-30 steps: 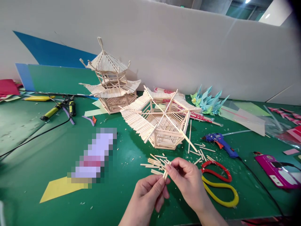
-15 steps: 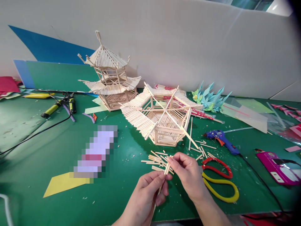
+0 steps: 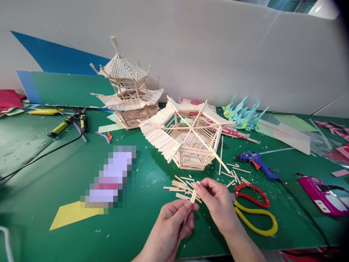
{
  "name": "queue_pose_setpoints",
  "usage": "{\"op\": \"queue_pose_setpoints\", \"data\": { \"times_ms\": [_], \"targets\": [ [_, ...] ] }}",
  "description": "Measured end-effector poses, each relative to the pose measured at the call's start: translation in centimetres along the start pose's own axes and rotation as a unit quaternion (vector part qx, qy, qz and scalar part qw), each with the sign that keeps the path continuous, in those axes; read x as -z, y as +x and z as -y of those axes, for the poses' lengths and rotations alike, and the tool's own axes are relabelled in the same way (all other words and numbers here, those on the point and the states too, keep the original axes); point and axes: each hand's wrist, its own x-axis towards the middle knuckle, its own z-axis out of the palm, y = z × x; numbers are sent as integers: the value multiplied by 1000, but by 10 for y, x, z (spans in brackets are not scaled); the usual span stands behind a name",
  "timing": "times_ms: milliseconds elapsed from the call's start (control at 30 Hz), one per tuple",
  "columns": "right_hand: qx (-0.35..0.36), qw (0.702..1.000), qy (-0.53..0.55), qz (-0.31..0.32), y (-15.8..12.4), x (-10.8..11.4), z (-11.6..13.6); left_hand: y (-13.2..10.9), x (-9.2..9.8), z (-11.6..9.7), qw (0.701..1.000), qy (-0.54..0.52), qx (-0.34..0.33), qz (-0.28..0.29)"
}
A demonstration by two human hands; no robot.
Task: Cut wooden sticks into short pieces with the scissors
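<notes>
Wooden sticks (image 3: 193, 197) in a narrow pinch — left hand (image 3: 172, 220) and right hand (image 3: 217, 203), both hands nearly closed.

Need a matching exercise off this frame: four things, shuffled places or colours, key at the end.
Things
1. held sticks
2. scissors
3. glue gun
4. taller stick model

Places or colours
A. blue body, orange trigger
B. pinched in the fingers of the left hand and right hand
C. left of the model with crossed sticks on top
D. one red handle, one yellow

Pairs: 1-B, 2-D, 3-A, 4-C
</notes>
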Motion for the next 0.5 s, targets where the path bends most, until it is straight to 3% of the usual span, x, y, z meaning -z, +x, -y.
{"op": "queue_pose_setpoints", "data": {
  "times_ms": [200, 367, 500],
  "targets": [
    [10, 999, -43, -1, 0, 2, -2, -2, -1, 0, 1000, 16, -6, -5],
    [38, 988, -151, -15, 3, 19, 1, -8, 6, -12, 997, 50, -30, -56],
    [100, 948, -295, 63, 4, 17, -1, -13, 20, -21, 984, 111, -76, -114]
  ]
}}
